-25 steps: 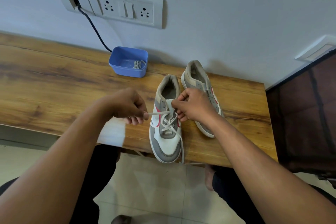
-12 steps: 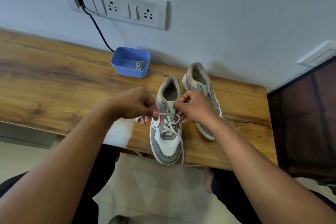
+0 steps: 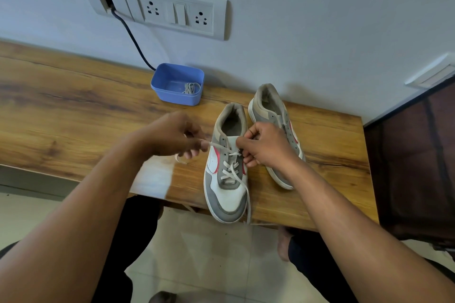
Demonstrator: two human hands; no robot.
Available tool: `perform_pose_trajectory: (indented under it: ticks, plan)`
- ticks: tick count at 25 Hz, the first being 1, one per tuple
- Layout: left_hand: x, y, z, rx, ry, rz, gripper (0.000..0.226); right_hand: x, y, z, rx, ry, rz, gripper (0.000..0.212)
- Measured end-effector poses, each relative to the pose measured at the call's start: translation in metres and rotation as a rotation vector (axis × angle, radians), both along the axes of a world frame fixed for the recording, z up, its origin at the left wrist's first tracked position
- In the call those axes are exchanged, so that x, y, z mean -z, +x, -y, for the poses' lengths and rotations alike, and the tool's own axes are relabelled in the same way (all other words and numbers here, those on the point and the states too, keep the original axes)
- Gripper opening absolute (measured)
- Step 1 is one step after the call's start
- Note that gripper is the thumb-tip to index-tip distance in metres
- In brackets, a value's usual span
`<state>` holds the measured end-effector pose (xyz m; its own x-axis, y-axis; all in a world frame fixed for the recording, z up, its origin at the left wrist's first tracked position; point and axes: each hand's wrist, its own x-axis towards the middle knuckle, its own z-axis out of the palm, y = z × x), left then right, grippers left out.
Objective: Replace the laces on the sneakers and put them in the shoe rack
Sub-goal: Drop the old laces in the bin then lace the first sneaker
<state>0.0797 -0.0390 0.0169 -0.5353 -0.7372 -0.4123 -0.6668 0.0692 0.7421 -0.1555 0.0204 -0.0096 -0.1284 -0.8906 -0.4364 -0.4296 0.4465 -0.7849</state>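
Both bare forearms extend forward from the lower corners and converge. The left grip (image 3: 172, 136), blurred, has its fingers curled under, with thumb and forefinger pinching a white lace (image 3: 218, 145) near its end. The right grip (image 3: 267, 146) sits knuckles up, wrist bent slightly inward and fingers curled, its thumb and forefinger nipping the same lace at the far end of the taut stretch. The two grips are near each other but do not touch.

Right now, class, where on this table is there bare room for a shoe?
Bare wood: left of the blue tub, behind the left hand. A strip lies between the far shoe and the right edge of the table. Crowded: left and right hand pinch the lace over the near shoe.
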Motion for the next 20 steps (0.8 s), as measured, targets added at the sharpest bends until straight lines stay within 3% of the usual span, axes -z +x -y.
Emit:
perform_pose_trajectory:
  ticks: [3, 7, 11, 13, 16, 20]
  plan:
    - [0.004, -0.018, -0.011, 0.077, -0.018, -0.026, 0.011, 0.000, 0.001, 0.000, 0.002, -0.001, 0.000, 0.020]
    - [0.006, -0.014, -0.003, -0.006, -0.128, 0.018, 0.008, 0.000, 0.000, 0.000, -0.015, 0.007, 0.009, 0.020]
    - [0.011, -0.029, -0.019, 0.023, -0.441, -0.054, 0.005, -0.002, -0.015, -0.001, -0.080, 0.016, 0.087, 0.014]
    - [0.016, -0.037, -0.029, 0.102, -0.524, -0.068, 0.008, -0.003, -0.025, -0.006, -0.173, -0.054, 0.048, 0.007]
    - [0.024, -0.043, -0.037, 0.149, -0.651, -0.015, 0.009, -0.003, -0.027, -0.019, -0.353, -0.208, -0.084, 0.023]
    - [0.030, -0.051, -0.038, 0.145, -0.649, -0.004, 0.007, 0.006, -0.021, -0.026, -0.464, -0.412, -0.233, 0.023]
